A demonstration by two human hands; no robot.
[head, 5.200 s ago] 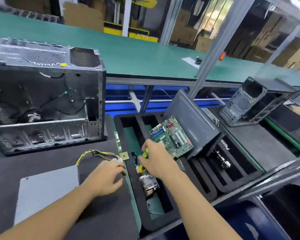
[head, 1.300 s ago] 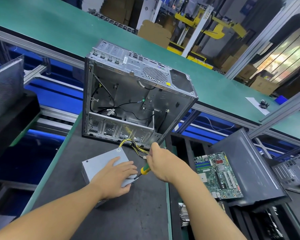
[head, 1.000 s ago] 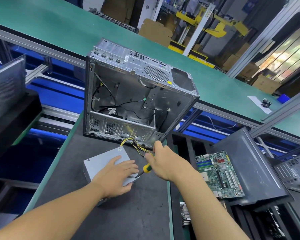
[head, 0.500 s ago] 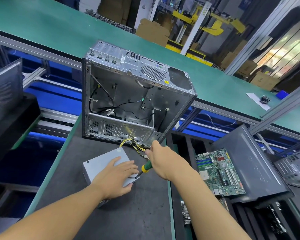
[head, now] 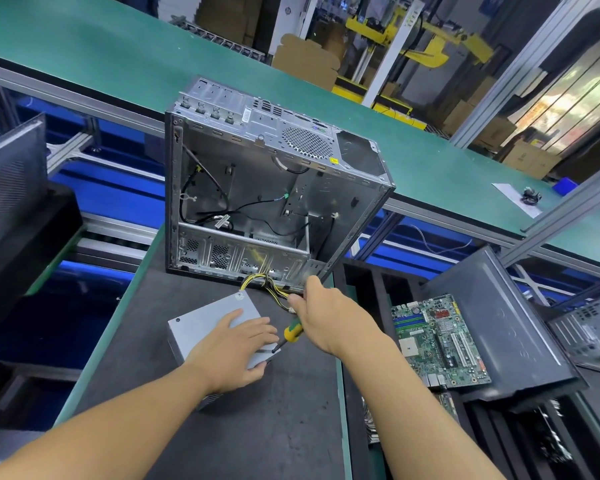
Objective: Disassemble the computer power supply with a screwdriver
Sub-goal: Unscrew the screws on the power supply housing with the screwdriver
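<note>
Power supply (head: 205, 317): flat on bench (head: 257, 427), just before open case (head: 257, 188). Left hand (head: 234, 348): fingers straight, pressing lid. Right hand (head: 329, 317): clamped on screwdriver (head: 292, 332), shaft slanting down-left, tip at lid's near right corner.

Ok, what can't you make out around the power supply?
Head view:
- Screw under the screwdriver tip: too small.
- Part of the power supply top: under the left hand.
- Grip of the right hand: hidden by its own back.
- The dark item on the paper: too small.
</note>
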